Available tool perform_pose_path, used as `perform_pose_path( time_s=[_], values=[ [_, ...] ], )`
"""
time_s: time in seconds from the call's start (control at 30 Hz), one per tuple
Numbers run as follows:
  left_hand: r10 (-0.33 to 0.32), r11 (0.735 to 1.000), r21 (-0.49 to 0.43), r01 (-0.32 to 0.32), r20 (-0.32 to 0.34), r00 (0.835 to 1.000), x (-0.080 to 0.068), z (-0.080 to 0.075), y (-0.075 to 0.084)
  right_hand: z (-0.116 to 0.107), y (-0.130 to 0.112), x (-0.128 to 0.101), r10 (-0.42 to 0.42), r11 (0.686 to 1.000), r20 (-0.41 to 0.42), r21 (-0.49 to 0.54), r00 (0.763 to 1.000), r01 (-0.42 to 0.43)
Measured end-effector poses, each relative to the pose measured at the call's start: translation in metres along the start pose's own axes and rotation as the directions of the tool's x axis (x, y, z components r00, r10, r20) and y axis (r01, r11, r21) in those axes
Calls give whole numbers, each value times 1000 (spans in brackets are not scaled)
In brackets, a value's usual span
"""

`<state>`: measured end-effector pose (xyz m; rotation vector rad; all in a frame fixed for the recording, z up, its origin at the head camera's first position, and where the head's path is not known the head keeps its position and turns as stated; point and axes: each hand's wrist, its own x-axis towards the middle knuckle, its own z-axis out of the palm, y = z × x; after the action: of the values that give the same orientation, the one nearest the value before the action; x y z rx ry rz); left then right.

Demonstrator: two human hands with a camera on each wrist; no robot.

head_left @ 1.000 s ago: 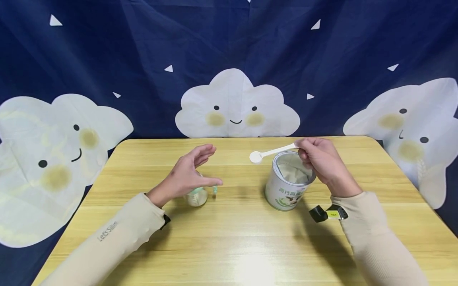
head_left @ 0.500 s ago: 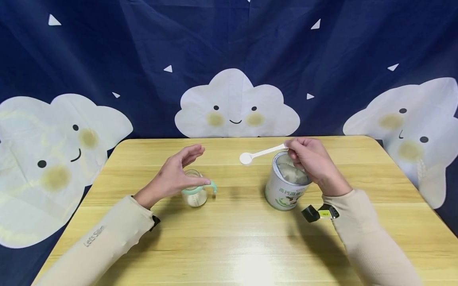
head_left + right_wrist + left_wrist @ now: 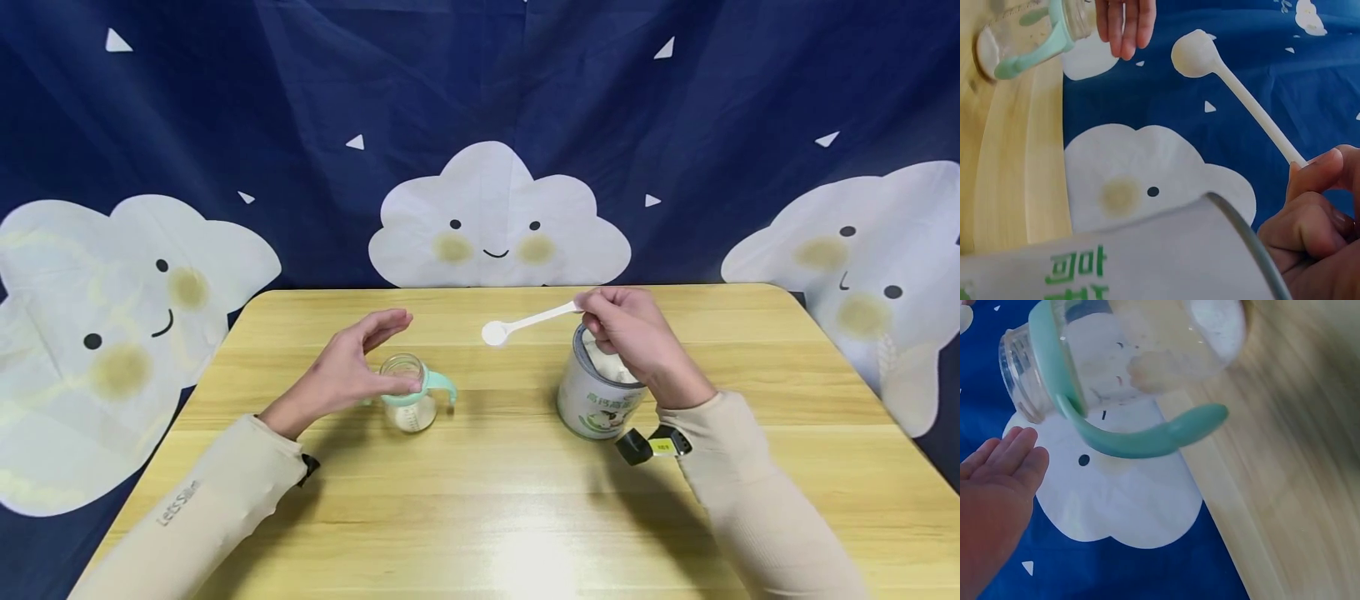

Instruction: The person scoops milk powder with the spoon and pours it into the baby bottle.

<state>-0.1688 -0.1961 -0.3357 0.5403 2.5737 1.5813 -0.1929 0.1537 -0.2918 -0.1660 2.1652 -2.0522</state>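
Note:
My right hand (image 3: pixel 626 337) pinches the handle end of a white measuring scoop (image 3: pixel 495 333), its bowl held out to the left above the table. Under that hand stands an uncovered milk powder can (image 3: pixel 596 408) with green lettering; the hand hides part of its mouth. A clear baby bottle (image 3: pixel 411 414) with a mint-green collar and curved handles stands upright at left, uncapped, with whitish powder low inside. Next to its neck, my left hand (image 3: pixel 341 371) is held with thumb and fingers apart and nothing between them. In the left wrist view, its fingers (image 3: pixel 1013 456) are extended near the bottle mouth.
The wooden table (image 3: pixel 480 483) carries the bottle and the can, with a gap between them. Behind its far edge hangs a dark blue curtain (image 3: pixel 315 100) with smiling clouds. A black wrist device (image 3: pixel 652 446) sits on the right wrist, near the can.
My right hand has moved left with the scoop, from beyond the can toward the bottle. The left hand has drawn back to the left, uncovering more of the bottle.

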Motion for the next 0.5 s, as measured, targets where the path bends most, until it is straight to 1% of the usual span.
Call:
perform_pose_path(
  time_s=[0.23, 0.5],
  values=[
    [-8, 999, 40, 7, 14, 1000, -6, -2, -8, 9, -3, 0, 8, 1000, 4, -11, 1000, -8],
    [-12, 998, 59, 10, 23, 1000, -12, -2, -21, 20, -3, 2, 30, 999, 16, -18, 999, -29]
  ],
)
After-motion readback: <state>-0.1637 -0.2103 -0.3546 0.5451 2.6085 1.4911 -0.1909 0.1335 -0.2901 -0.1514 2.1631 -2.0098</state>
